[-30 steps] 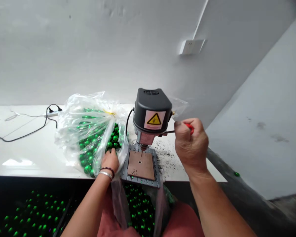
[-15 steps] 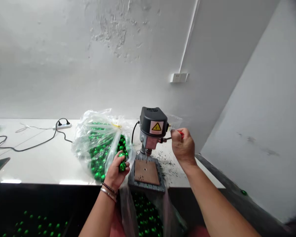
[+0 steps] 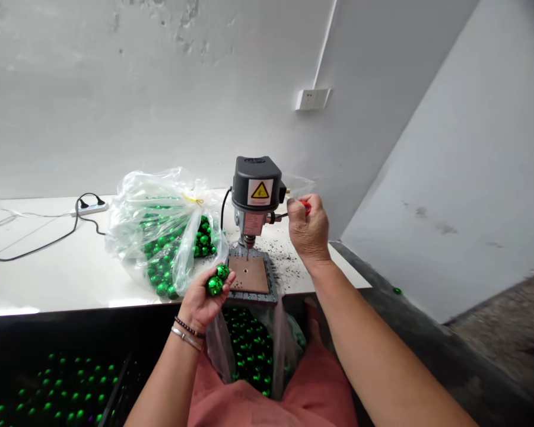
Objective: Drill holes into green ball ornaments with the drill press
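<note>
Two shiny green balls rest in my left hand, palm up with the fingers curled round them, just left of the drill press base. My right hand is closed round the red-knobbed feed handle on the right side of the small bench drill press. The drill bit points down above a brown board with a small hole in it. No ball sits on the board. A clear plastic bag of green balls stands left of the press, its mouth open toward my left hand.
Dark shavings lie on the white table around the press. A power strip with black cords is at the left. Below the table edge hangs another bag of green balls. One green ball lies on the floor at right.
The view has tilted down and shifted right. My left hand has turned palm up, showing both balls more fully. My right hand stays on the feed handle.
</note>
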A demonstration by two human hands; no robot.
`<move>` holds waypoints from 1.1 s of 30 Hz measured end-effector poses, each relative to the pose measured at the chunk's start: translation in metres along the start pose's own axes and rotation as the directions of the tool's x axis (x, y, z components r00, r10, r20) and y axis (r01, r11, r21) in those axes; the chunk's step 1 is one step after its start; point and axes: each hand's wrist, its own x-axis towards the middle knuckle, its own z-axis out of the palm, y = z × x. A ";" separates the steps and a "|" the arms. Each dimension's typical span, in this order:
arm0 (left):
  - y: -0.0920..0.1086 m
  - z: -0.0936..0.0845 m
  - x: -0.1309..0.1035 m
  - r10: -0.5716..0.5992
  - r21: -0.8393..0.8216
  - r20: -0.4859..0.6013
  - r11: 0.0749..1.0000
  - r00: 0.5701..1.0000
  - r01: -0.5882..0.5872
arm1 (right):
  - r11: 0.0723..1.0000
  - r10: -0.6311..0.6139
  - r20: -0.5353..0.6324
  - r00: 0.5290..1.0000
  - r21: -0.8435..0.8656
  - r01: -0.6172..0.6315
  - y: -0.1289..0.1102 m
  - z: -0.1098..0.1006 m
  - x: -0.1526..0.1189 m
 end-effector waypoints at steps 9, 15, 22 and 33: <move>-0.012 -0.006 0.003 -0.085 0.071 0.030 0.994 0.996 0.083 | 0.999 -0.019 -0.061 0.998 0.040 0.021 0.003 0.003 -0.003; -0.008 0.001 0.019 0.014 0.253 -0.023 0.967 1.000 -0.007 | 0.998 -0.043 -0.067 0.997 0.043 0.046 0.007 0.003 -0.003; -0.004 0.014 0.043 0.019 0.391 -0.049 0.920 0.999 0.001 | 0.994 -0.089 -0.031 0.996 0.060 0.091 0.010 -0.002 -0.002; -0.014 0.022 0.069 0.251 0.943 0.058 0.303 0.966 -0.136 | 0.995 -0.093 0.005 0.996 0.029 0.093 0.009 -0.006 -0.002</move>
